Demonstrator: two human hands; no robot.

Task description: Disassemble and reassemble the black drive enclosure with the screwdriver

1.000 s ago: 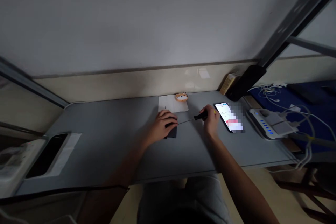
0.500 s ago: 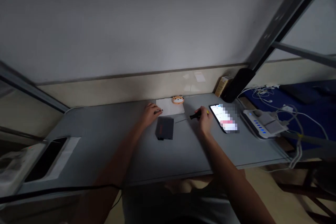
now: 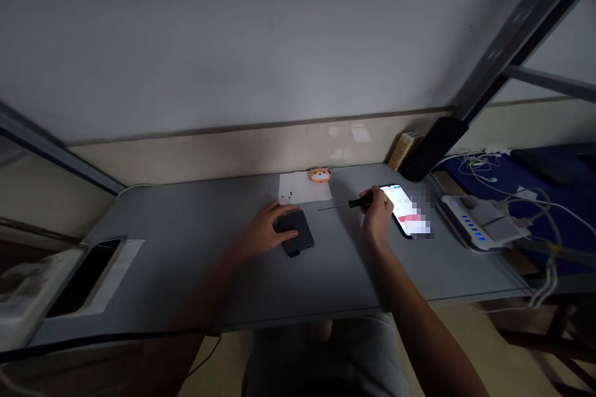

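Note:
A dark box-shaped device lies tilted a little on the grey table, with my left hand around its left side, thumb and fingers on it. My right hand is closed on a screwdriver, whose thin shaft points left above the table, beyond the device's upper right corner. Behind the device lies a white sheet of paper with several tiny dark pieces on its left part. An orange and white animal-faced object rests at the paper's right back.
A lit phone lies just right of my right hand. Farther right are a power strip with cables, a black cylinder and a small box. A dark phone lies at the left.
My left hand has left the paper and taken hold of the device, which is now turned slightly. Small dark pieces on the paper are uncovered. The screwdriver is farther from the device.

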